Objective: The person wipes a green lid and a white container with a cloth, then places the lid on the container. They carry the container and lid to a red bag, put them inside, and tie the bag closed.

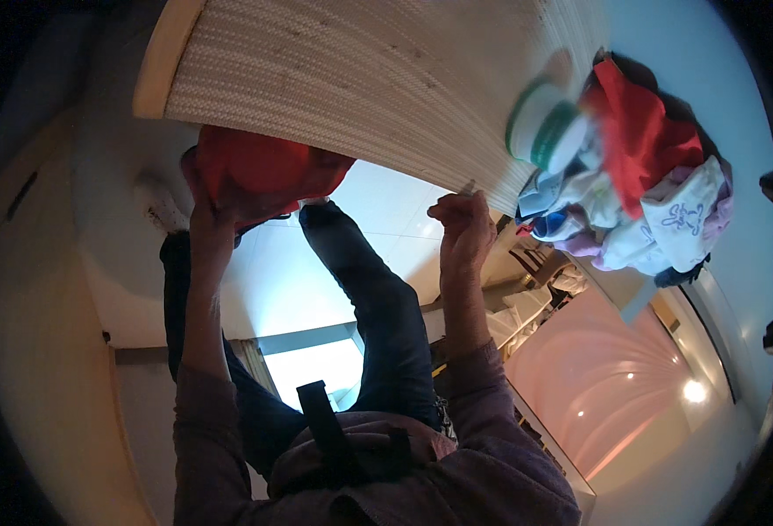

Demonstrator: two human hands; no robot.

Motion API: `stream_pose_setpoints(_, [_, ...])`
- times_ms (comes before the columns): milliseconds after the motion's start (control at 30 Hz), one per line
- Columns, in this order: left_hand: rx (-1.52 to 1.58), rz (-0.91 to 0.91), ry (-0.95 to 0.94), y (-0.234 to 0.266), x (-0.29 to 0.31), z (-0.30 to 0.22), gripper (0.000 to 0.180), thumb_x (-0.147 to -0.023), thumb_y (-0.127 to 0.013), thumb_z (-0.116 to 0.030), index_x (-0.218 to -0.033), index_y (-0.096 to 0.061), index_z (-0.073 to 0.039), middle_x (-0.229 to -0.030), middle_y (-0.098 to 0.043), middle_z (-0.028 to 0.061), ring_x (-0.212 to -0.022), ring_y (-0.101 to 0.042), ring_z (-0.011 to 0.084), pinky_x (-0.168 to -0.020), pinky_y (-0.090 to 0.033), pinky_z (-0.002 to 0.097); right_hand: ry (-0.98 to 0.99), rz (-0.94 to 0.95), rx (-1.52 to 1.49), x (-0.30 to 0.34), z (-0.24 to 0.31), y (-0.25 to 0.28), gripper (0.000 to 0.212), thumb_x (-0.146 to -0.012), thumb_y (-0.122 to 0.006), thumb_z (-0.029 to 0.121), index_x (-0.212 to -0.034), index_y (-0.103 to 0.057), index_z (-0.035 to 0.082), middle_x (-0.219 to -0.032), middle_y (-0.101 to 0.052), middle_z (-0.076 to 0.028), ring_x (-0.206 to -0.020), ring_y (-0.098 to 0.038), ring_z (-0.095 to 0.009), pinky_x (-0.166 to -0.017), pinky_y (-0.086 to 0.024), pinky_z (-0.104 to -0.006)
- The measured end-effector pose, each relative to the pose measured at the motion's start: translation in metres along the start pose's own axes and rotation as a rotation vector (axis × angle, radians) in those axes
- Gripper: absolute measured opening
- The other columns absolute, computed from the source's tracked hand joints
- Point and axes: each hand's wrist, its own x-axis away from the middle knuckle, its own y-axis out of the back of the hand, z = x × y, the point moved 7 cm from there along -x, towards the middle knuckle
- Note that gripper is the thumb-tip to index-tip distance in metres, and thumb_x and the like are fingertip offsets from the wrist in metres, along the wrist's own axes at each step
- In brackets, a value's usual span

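Note:
Below the edge of a woven striped surface (342,66), my left hand (215,223) is closed on a red cloth (268,171), which hangs bunched in front of my legs. My right hand (467,223) is held up close to the same edge, its fingers curled together. A small pale bit shows at its fingertips, too small to name. To the right of that hand lies a heap of clothes (641,219), with another red cloth (636,123) on top and a white printed garment (684,219).
A white and green round container (544,127) stands between the woven surface and the clothes heap. A wooden end piece (165,61) borders the surface on the left. Behind are a chair (540,263), a bright window (316,368) and a lamp (694,391).

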Motion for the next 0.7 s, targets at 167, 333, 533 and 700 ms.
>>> stream_pose_setpoints(167, [0.034, 0.008, 0.102, 0.001, 0.005, 0.004, 0.051, -0.087, -0.046, -0.027, -0.127, -0.03, -0.001, -0.104, -0.054, 0.0197, -0.089, -0.056, 0.0236, -0.078, -0.044, 0.0346, -0.007, -0.008, -0.17, 0.006, 0.021, 0.048, 0.034, -0.089, -0.043, 0.038, -0.084, -0.055, 0.006, -0.068, -0.058, -0.011, -0.056, -0.057, -0.022, -0.049, -0.048, -0.0332])
stream_pose_setpoints(333, [-0.068, -0.042, 0.029, 0.002, 0.003, 0.013, 0.039, -0.087, -0.047, -0.029, -0.114, -0.036, -0.002, -0.079, -0.055, 0.0128, -0.069, -0.056, 0.0189, -0.064, -0.046, 0.0337, -0.114, -0.057, -0.24, -0.04, 0.07, 0.057, 0.047, -0.086, -0.042, 0.051, -0.1, -0.05, 0.006, -0.076, -0.059, -0.013, -0.06, -0.057, -0.022, -0.052, -0.048, -0.0361])
stream_pose_setpoints(533, [-0.001, 0.006, -0.062, 0.001, 0.005, 0.006, 0.05, -0.089, -0.045, -0.032, -0.125, -0.028, -0.001, -0.101, -0.055, 0.0249, -0.085, -0.06, 0.0317, -0.072, -0.048, 0.0372, -0.068, 0.009, -0.009, -0.089, 0.09, 0.057, 0.041, -0.089, -0.042, 0.044, -0.099, -0.05, 0.006, -0.074, -0.059, -0.01, -0.061, -0.057, -0.021, -0.055, -0.044, -0.0335])
stream_pose_setpoints(700, [-0.067, -0.056, -0.074, 0.005, 0.006, -0.002, 0.059, -0.089, -0.041, -0.041, -0.13, -0.024, -0.002, -0.098, -0.056, 0.026, -0.086, -0.06, 0.0351, -0.074, -0.05, 0.0369, -0.015, 0.026, -0.106, -0.088, 0.086, 0.059, 0.031, -0.09, -0.046, 0.035, -0.094, -0.052, 0.006, -0.073, -0.056, -0.006, -0.057, -0.051, -0.017, -0.053, -0.042, -0.0325])
